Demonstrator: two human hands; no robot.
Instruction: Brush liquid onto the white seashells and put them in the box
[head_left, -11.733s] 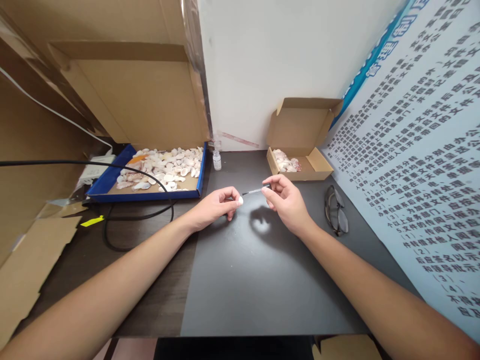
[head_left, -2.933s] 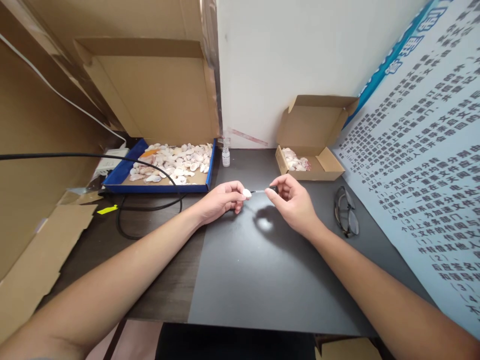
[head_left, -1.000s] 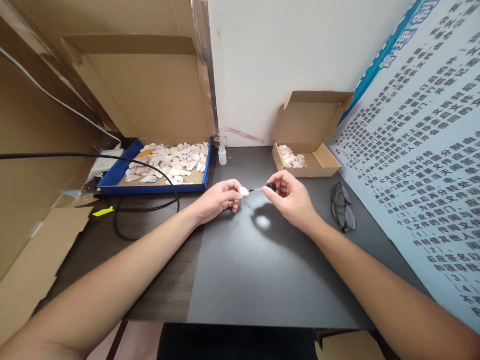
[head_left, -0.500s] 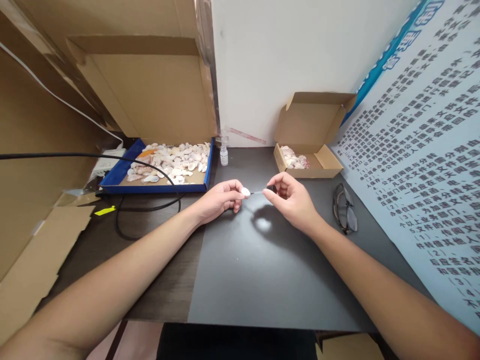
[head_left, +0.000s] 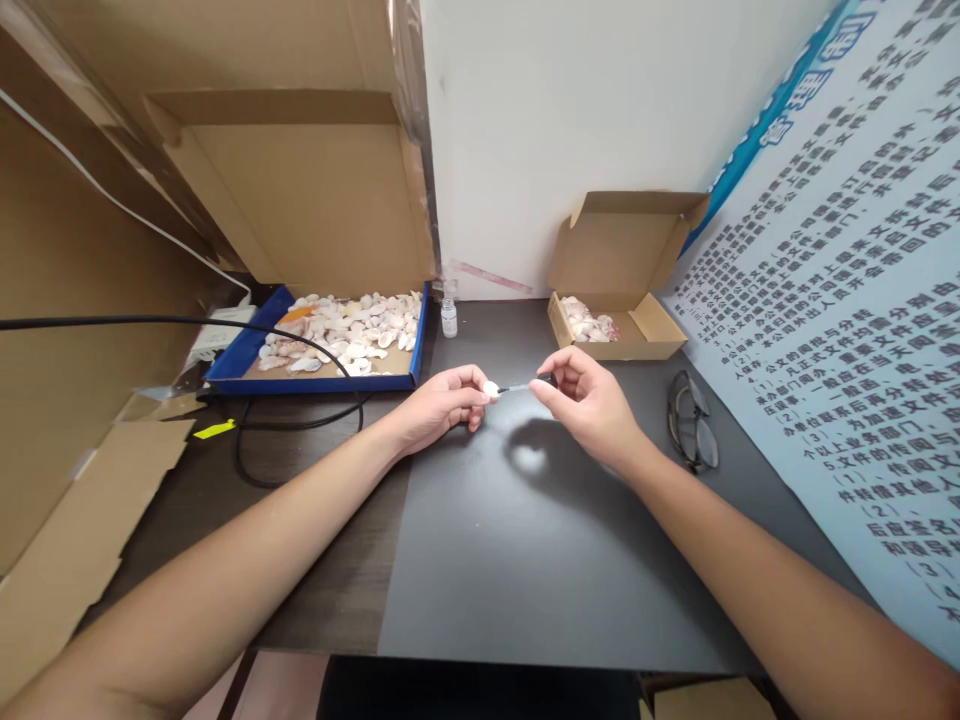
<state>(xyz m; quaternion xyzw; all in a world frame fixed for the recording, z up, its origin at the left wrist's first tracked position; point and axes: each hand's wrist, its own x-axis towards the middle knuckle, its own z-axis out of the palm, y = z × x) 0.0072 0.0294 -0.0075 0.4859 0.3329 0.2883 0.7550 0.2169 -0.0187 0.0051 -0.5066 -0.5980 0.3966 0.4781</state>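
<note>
Between the thumb and fingertips of my left hand (head_left: pixel 444 410) is a small white seashell (head_left: pixel 490 389). My right hand (head_left: pixel 589 405) pinches the black cap of a thin brush applicator (head_left: pixel 514 388), whose stem points left. Its dark tip is at the right edge of the shell; whether it touches is too small to tell. Both hands hover over the grey mat (head_left: pixel 480 560). Beyond them stands a small clear bottle (head_left: pixel 449 319) with a white label, seemingly uncapped.
A blue-sided cardboard box (head_left: pixel 315 384) full of loose shells is at the back left, a black cable (head_left: pixel 300 340) crossing it. At the back right is a smaller open carton (head_left: pixel 652 350) with shells. Glasses (head_left: pixel 691 422) lie right of my right hand. A yellow tag (head_left: pixel 215 430) lies left.
The brush tip has shifted slightly at the shell's edge, and my right hand has tilted a little. Both hands keep their holds. The whole view has moved slightly.
</note>
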